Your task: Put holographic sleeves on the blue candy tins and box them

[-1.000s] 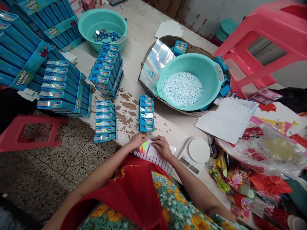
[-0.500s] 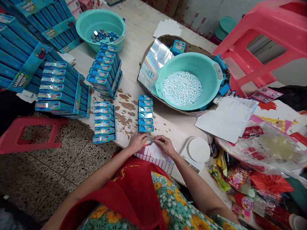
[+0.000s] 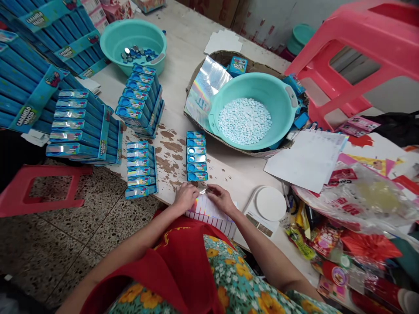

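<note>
Just beyond the table's near edge, my left hand (image 3: 186, 196) and my right hand (image 3: 221, 198) work close together, fingers pinched. Between their fingertips is a small shiny clear sticker (image 3: 202, 191), held at both ends. Under the hands lies a holographic sticker sheet (image 3: 209, 213) with rows of narrow strips, partly covered by them. Right beyond my fingers stands a row of small blue candy tins (image 3: 196, 167), each with a round recess on top. Another tray of blue tins (image 3: 140, 170) with shiny strips on their tops is to the left of my left hand.
A teal basin of white candies (image 3: 247, 120) sits in a cardboard box (image 3: 193, 83). Another teal basin (image 3: 113, 32) contains round metallic pieces. Stacked blue displays (image 3: 81, 126) fill the left. A white scale (image 3: 270, 203), papers (image 3: 304, 157) and plastic bags (image 3: 369, 196) lie to the right.
The piece between my fingers has turned from a curved strip to a small bright one. My hands have stayed nearly in place; the view has shifted slightly.
</note>
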`<state>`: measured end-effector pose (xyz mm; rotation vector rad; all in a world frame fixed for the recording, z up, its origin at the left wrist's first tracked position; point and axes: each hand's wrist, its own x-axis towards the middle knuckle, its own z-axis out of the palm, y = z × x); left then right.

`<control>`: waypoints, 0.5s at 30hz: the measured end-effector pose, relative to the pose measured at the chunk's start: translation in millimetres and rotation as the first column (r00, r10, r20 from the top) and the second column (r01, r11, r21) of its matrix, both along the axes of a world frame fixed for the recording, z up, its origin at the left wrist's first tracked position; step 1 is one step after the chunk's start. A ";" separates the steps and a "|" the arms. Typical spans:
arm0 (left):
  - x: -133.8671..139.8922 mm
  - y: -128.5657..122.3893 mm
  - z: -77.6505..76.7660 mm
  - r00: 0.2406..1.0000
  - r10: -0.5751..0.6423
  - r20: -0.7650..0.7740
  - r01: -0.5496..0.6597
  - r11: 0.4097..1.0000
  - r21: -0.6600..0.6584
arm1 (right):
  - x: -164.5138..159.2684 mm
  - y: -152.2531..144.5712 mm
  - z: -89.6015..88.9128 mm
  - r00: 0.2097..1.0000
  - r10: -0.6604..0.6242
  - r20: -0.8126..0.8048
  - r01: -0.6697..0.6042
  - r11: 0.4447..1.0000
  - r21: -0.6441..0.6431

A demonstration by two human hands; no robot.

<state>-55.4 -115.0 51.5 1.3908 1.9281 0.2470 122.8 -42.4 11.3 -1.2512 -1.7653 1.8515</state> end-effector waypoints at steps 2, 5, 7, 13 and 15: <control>-7.2 2.1 5.1 0.998 0.029 0.047 -0.027 0.998 -0.051 | -4.0 -0.6 5.2 0.999 -0.031 -0.040 0.028 0.998 -0.063; -21.7 2.4 13.1 0.976 0.055 0.210 -0.036 0.995 -0.092 | -5.6 3.9 17.5 0.991 -0.113 -0.073 0.105 0.989 -0.105; -32.1 0.5 20.8 0.928 0.037 0.370 -0.014 0.998 -0.064 | -4.7 7.8 28.5 0.989 -0.128 -0.068 0.119 0.986 -0.119; -51.2 -3.9 59.6 0.784 -0.005 0.621 0.045 0.998 -0.048 | -19.9 -2.1 56.2 0.983 -0.125 -0.132 0.025 0.815 -0.579; -54.6 -4.6 70.2 0.749 -0.014 0.662 0.077 0.995 -0.067 | -31.2 -10.6 60.2 0.978 -0.093 -0.184 -0.079 0.656 -0.750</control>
